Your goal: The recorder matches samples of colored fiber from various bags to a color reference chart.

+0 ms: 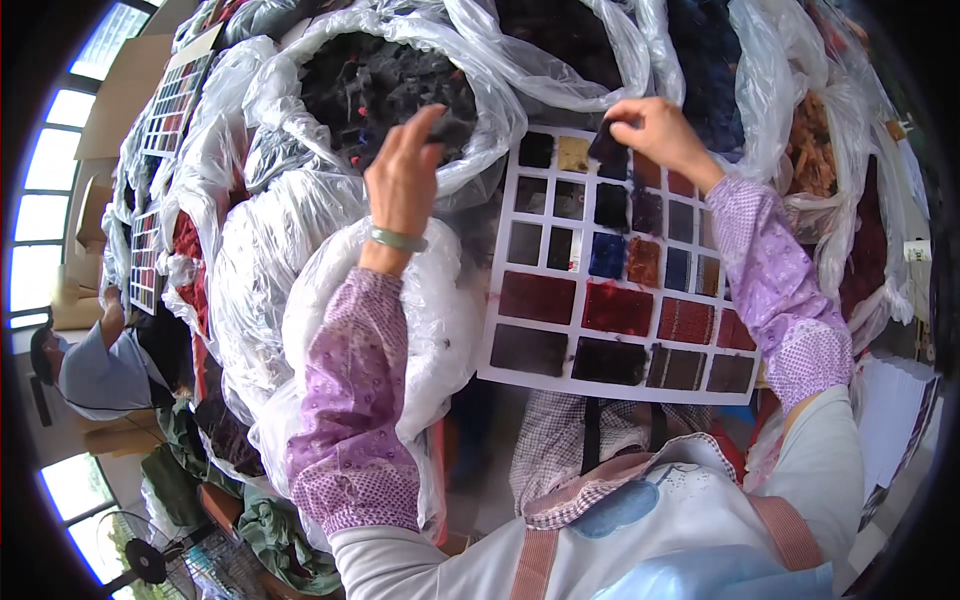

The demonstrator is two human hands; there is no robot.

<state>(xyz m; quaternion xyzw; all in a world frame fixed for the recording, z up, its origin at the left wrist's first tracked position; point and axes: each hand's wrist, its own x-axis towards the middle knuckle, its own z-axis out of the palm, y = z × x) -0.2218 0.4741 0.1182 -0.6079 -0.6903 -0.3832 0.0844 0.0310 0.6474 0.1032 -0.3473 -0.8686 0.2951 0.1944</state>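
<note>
Apparently, the dark tuft [606, 153] points downward in view, long axis top-to-bottom.

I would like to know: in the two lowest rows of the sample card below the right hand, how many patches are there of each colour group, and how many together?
Reddish patches: 4
Black, dark grey or brownish patches: 4
Total: 8

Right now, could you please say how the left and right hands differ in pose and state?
The left hand is raised, loosely open, apparently empty; the right hand pinches a dark tuft over the sample board. The left hand's wrist wears a bangle; the right hand's shows none. Both are bare, beyond purple patterned sleeves.
</note>
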